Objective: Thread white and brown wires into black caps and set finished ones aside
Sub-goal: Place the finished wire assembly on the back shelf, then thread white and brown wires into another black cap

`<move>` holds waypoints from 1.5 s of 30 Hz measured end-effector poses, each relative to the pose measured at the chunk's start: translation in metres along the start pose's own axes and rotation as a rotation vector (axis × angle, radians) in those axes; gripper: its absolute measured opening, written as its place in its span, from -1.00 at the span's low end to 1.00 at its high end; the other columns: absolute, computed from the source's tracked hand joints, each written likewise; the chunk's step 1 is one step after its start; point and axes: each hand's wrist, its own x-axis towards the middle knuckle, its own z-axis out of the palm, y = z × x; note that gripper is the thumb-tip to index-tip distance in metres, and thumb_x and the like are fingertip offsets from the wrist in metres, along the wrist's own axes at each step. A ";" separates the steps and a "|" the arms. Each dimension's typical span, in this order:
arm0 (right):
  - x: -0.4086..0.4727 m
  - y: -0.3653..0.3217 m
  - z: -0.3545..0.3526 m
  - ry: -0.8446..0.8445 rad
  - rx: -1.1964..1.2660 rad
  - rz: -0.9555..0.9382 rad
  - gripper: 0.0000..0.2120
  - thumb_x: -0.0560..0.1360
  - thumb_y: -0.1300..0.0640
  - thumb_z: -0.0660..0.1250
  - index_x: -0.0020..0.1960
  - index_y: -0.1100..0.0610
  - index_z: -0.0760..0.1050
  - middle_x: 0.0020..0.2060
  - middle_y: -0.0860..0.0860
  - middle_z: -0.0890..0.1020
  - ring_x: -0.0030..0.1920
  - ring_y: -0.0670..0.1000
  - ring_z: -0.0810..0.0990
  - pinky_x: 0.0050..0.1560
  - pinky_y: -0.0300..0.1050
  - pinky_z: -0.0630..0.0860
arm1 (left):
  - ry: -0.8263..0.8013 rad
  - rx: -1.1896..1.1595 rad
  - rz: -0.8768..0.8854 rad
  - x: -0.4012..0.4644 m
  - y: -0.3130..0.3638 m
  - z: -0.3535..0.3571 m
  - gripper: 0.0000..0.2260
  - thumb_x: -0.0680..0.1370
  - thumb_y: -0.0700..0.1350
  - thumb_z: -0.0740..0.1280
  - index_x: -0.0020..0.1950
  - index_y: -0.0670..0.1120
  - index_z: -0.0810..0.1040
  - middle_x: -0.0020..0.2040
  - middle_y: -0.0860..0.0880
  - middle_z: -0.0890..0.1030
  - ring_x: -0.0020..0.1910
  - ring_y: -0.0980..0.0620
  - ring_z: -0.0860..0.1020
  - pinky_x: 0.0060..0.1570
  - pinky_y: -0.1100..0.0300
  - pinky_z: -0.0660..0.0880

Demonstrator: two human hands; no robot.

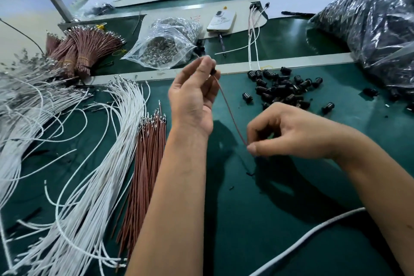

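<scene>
Two bare hands draw one brown wire (230,114) taut through a black cap (213,71) above the green worktop (280,186).

The left hand (193,96) is raised, its grip narrow, fingertips pinching the cap with the wire's metal terminal poking out past them. The right hand (291,132), lower and nearer, pinches the wire's other end between thumb and forefinger. Loose black caps (282,89) lie heaped just beyond the hands. At left lie a fan of white wires (96,163) and a straight bundle of brown wires (145,168). Two wired caps (255,6) lie farther back beside a white phone (221,20). Red marks on the grey board (242,24) under the phone cannot be read.
</scene>
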 end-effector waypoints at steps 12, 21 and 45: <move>0.174 -0.065 0.046 0.303 0.093 0.314 -0.66 0.63 0.00 0.39 -0.02 0.31 0.65 -0.21 0.16 0.70 -0.32 0.05 0.59 -0.28 -0.06 0.59 | 0.420 0.378 0.249 -0.002 0.104 -0.077 -0.95 0.61 -0.22 0.34 0.05 -0.16 0.56 -0.21 -0.07 0.60 -0.48 0.12 0.48 -0.57 0.33 0.31; 0.256 -0.087 0.073 0.331 -0.053 0.436 -0.94 0.54 0.26 0.40 -0.11 0.23 0.57 -0.06 0.11 0.66 -0.07 0.07 0.64 0.03 -0.11 0.63 | 0.459 1.144 0.303 0.005 0.112 -0.102 -0.75 0.40 -0.28 0.23 -0.29 -0.02 0.65 -0.22 -0.10 0.67 -0.26 -0.18 0.57 -0.24 0.04 0.56; 0.032 -0.010 -0.036 0.435 0.498 0.133 -0.66 0.58 -0.15 0.39 -0.14 0.11 0.68 -0.38 0.00 0.54 -0.48 -0.10 0.41 -0.55 -0.33 0.23 | -0.238 0.471 -0.095 -0.004 0.021 0.049 -0.75 0.69 -0.21 0.18 -0.03 -0.22 0.62 -0.27 -0.04 0.40 -0.53 0.18 0.18 -0.61 0.37 0.14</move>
